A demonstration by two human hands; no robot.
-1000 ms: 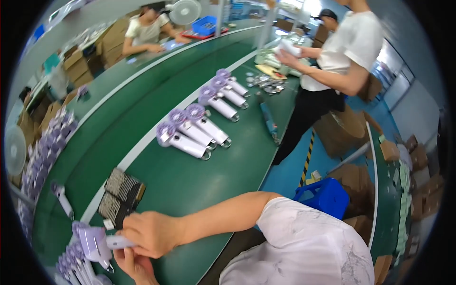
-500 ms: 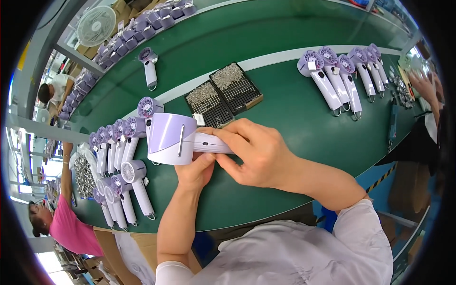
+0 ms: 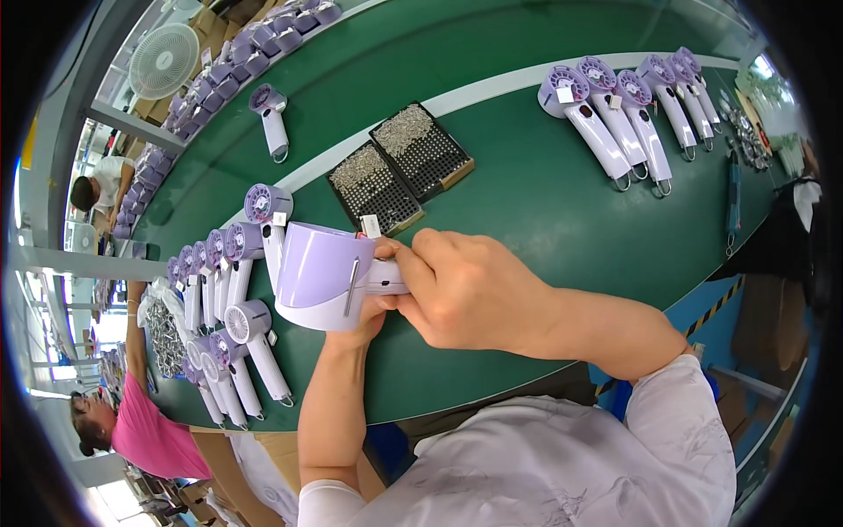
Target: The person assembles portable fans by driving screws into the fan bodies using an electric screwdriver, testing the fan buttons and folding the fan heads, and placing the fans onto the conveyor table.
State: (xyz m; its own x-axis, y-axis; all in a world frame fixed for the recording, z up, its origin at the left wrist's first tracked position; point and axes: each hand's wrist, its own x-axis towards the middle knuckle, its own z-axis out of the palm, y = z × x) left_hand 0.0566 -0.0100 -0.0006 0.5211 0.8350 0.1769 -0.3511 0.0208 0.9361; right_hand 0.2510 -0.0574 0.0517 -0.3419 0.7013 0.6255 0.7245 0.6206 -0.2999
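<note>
Across the whole view ran the green worktop (image 3: 544, 202), crossed by a pale stripe along its length. At its near edge I held a lilac hair dryer (image 3: 327, 274) above the surface, barrel pointing left, handle pointing right. My right hand (image 3: 465, 290) was clenched around the handle from above. My left hand (image 3: 364, 325) sat under the barrel; its fingers were mostly hidden, so I could not tell whether they gripped. Toward the left end of the worktop stood a cluster of like dryers (image 3: 224, 299), just beside the held one. Near the far right corner lay another row of dryers (image 3: 623, 114). Two black trays of small metal parts (image 3: 399, 167) lay by the stripe, just beyond my hands. One single dryer (image 3: 270, 119) lay past the stripe.
</note>
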